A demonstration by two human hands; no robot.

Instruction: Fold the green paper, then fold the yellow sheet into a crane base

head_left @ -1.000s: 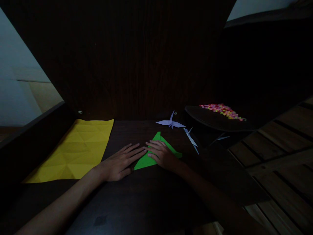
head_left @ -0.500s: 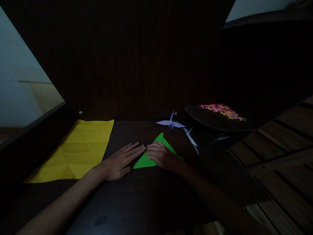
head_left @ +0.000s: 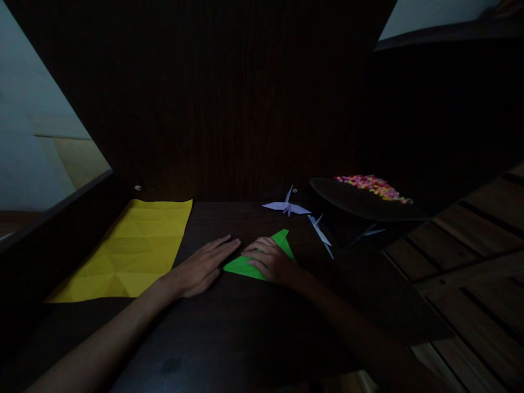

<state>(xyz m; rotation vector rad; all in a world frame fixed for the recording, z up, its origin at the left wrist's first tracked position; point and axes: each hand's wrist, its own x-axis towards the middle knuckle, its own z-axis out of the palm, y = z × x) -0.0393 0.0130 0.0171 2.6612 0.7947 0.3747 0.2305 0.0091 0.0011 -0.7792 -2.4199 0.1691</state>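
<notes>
A folded green paper (head_left: pixel 282 240) lies on the dark table (head_left: pixel 229 333) in front of me. My right hand (head_left: pixel 268 261) rests on top of it with fingers pressed down, covering its middle. Beside it, my left hand (head_left: pixel 202 267) lies flat on the table with fingers stretched out toward the paper's left tip, holding nothing.
A large creased yellow sheet (head_left: pixel 131 248) lies at the left. A pale purple paper crane (head_left: pixel 286 206) and another pale folded piece (head_left: pixel 320 232) sit behind the green paper. A dark tray (head_left: pixel 352 202) with several small colourful pieces stands at the right, above a slatted wooden floor.
The green paper has turned under my right hand; its far point now points further right and it looks flatter. My left hand has drawn slightly back from it.
</notes>
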